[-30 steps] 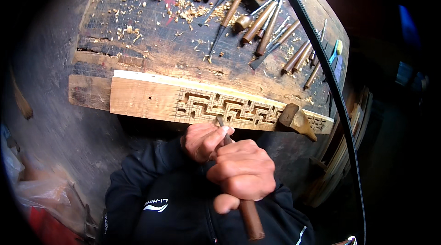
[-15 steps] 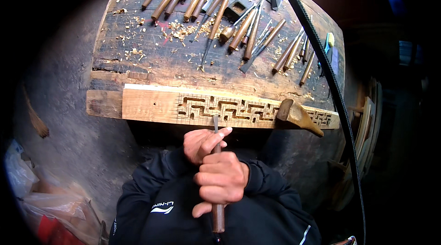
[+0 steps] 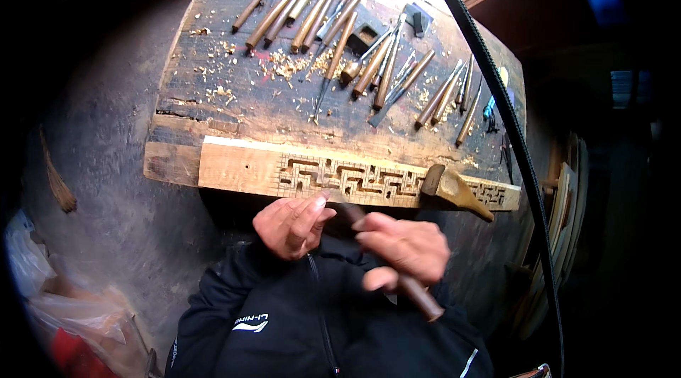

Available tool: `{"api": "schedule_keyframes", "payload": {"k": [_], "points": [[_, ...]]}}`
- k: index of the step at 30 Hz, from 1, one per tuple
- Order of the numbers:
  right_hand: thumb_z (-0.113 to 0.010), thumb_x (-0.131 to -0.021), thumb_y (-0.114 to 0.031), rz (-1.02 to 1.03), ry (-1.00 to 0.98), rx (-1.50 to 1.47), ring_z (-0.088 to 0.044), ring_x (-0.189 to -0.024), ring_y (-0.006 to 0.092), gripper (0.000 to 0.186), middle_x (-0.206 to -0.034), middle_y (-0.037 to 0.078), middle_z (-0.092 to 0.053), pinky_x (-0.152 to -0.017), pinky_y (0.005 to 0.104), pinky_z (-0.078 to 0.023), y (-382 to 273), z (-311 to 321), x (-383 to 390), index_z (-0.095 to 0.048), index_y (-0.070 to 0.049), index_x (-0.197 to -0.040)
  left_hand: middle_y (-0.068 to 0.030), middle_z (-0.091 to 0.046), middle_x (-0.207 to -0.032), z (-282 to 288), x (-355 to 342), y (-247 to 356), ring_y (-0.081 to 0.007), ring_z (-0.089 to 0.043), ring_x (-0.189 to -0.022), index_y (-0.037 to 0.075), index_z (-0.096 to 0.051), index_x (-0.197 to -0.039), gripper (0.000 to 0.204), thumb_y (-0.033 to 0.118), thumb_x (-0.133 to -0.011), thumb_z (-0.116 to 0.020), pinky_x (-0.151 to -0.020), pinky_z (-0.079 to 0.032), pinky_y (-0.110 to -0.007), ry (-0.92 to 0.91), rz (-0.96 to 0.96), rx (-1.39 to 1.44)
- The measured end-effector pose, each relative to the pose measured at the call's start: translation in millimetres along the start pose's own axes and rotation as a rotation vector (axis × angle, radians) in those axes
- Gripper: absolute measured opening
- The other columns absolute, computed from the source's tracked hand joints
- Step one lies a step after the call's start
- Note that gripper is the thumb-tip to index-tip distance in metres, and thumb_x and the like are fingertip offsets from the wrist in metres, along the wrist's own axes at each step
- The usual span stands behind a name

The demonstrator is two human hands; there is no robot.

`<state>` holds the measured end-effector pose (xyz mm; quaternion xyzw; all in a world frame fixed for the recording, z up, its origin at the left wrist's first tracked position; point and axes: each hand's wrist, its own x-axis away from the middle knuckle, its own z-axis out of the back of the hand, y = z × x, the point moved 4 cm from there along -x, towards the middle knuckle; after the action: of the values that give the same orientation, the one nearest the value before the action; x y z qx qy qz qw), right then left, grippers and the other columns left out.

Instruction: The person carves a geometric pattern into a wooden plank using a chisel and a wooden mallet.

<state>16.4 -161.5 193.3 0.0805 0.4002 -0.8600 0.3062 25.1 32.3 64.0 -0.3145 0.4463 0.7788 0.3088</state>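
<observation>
A long pale board (image 3: 241,169), carved with angular fretwork and pencilled grid lines, lies along the bench's near edge. My right hand (image 3: 401,250) grips the wooden handle of a chisel (image 3: 422,296), which slants up-left toward the board and is blurred. Just left of its blade, my left hand (image 3: 291,225) has curled fingers close to the board's lower edge; whether they touch the blade or hold anything is unclear. A wooden mallet (image 3: 457,193) rests across the board to the right of both hands.
The worn bench (image 3: 191,94) bears several chisels (image 3: 262,2), wood shavings (image 3: 291,62) and a small dark block (image 3: 363,37). A black cord (image 3: 511,112) crosses the right side. A straw broom (image 3: 60,186) and plastic sheeting (image 3: 78,314) are at left, leaning boards (image 3: 571,215) at right.
The chisel has swung from near vertical to a slant, its handle end moving right with my right hand. My left hand has moved left, and the view has shifted slightly.
</observation>
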Motion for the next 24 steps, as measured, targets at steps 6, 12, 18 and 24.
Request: {"api": "schedule_keyframes", "payload": {"k": [6,12,18,24], "points": [[-0.058,-0.119,-0.035,-0.050,0.504,-0.060,-0.081,-0.084,0.0235,0.045,-0.103,0.022,-0.081,-0.073,0.0338,-0.067,87.2,35.5,-39.6,-0.078,0.005,-0.115,-0.0127,-0.082,-0.125,-19.8,-5.8,8.5,-0.0317,-0.077,-0.123,0.005,-0.080,-0.124,0.033,0.025,-0.098,-0.084,-0.111,-0.059,-0.050,-0.254,-0.028,-0.123],[-0.062,-0.117,-0.030,-0.234,0.500,-0.256,-0.083,-0.080,0.0214,0.038,-0.109,0.018,-0.083,-0.063,0.0296,-0.065,155.0,32.8,-91.3,-0.081,0.003,-0.113,-0.0129,-0.082,-0.124,-22.0,7.6,1.8,-0.0330,-0.076,-0.126,0.002,-0.082,-0.118,0.029,0.020,-0.096,-0.085,-0.116,-0.056,-0.053,-0.237,-0.038,-0.176],[-0.070,-0.113,-0.037,-0.293,0.452,-0.080,-0.080,-0.068,0.0161,0.040,-0.084,0.010,-0.084,-0.056,0.0281,-0.059,194.0,27.7,-115.6,-0.086,-0.003,-0.102,-0.0104,-0.083,-0.121,3.2,11.1,-12.9,-0.0305,-0.078,-0.121,0.005,-0.082,-0.114,0.019,0.011,-0.096,-0.084,-0.113,-0.059,-0.051,-0.187,0.042,-0.301],[-0.070,-0.113,-0.038,-0.166,0.297,0.201,-0.074,-0.061,0.0143,0.038,-0.074,0.006,-0.078,-0.055,0.0308,-0.055,197.7,30.5,-131.8,-0.085,-0.006,-0.098,-0.0111,-0.083,-0.120,9.5,12.8,-20.2,-0.0316,-0.079,-0.117,0.005,-0.081,-0.119,0.023,0.012,-0.097,-0.084,-0.109,-0.061,-0.049,-0.164,0.077,-0.344]]}}
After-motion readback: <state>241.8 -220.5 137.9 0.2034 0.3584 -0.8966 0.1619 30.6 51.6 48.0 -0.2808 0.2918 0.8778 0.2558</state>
